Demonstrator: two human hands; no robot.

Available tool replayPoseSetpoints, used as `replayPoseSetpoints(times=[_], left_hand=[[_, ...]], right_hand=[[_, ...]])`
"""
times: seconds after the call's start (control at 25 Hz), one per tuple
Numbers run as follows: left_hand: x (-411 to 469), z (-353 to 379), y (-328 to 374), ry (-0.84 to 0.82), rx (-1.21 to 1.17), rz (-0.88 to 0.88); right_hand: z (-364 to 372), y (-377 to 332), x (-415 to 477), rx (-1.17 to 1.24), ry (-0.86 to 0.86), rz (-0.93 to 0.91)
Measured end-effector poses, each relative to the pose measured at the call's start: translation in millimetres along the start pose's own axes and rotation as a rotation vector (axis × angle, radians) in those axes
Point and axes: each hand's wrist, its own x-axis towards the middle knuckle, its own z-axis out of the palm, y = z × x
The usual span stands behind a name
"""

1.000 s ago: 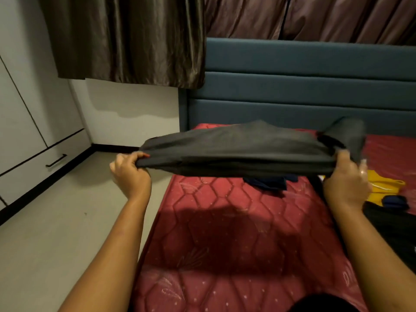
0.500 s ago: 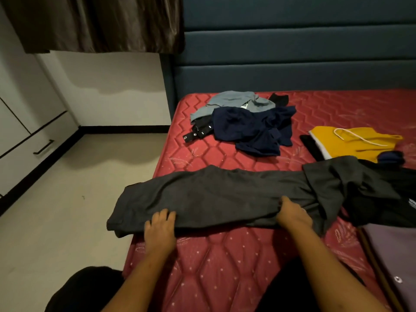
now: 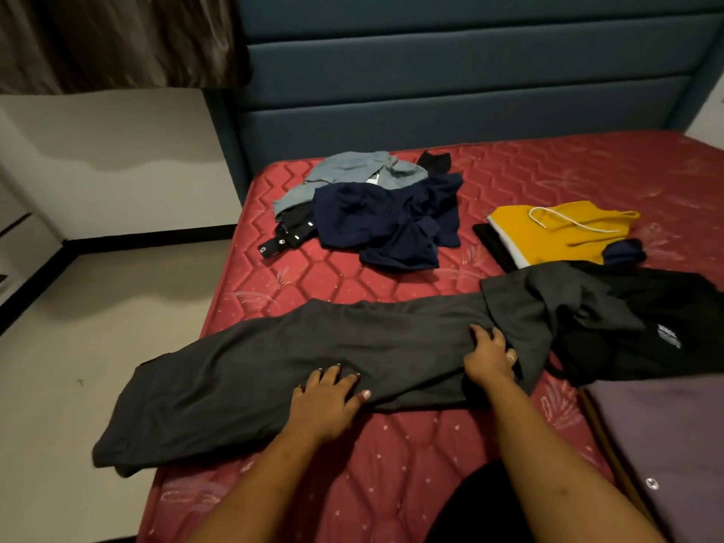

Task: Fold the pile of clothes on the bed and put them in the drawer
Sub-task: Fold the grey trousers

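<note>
A pair of dark grey trousers (image 3: 274, 366) lies stretched across the near part of the red mattress (image 3: 391, 484), its left end hanging over the bed's edge. My left hand (image 3: 327, 397) presses flat on the cloth near its middle, fingers spread. My right hand (image 3: 491, 356) rests at the trousers' right part, fingers curled into a fold of the cloth. A loose pile with a navy garment (image 3: 388, 221) and a light blue one (image 3: 352, 174) sits farther back. The white drawer front (image 3: 15, 244) shows at the far left.
A folded yellow garment (image 3: 556, 233) with a white cord lies at the right. A black garment (image 3: 666, 327) lies under the trousers' right end. A purple cloth (image 3: 674, 444) covers the near right corner. The blue headboard (image 3: 450, 72) stands behind; pale floor lies left of the bed.
The trousers, held up in the air a second ago, now lie on the mattress. My left hand slid right along the cloth; my right hand stayed near the waist end.
</note>
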Motion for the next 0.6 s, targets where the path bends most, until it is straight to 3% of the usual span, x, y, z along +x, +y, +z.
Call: replayPoseSetpoints(times=[0.2, 0.4, 0.56, 0.6], left_hand=[[71.0, -21.6, 22.6, 0.060, -0.009, 0.120], [144.4, -35.2, 35.8, 0.065, -0.059, 0.117], [169.6, -33.1, 34.0, 0.198, -0.092, 0.117], [172.6, -33.5, 31.0, 0.270, -0.140, 0.109]], right_hand=[[-33.8, 31.2, 49.1, 0.029, 0.076, -0.072], [-48.7, 44.9, 73.5, 0.046, 0.573, 0.111], [-72.7, 45.2, 91.4, 0.569, 0.915, 0.372], [-79.1, 51.7, 92.7, 0.586, 0.968, 0.397]])
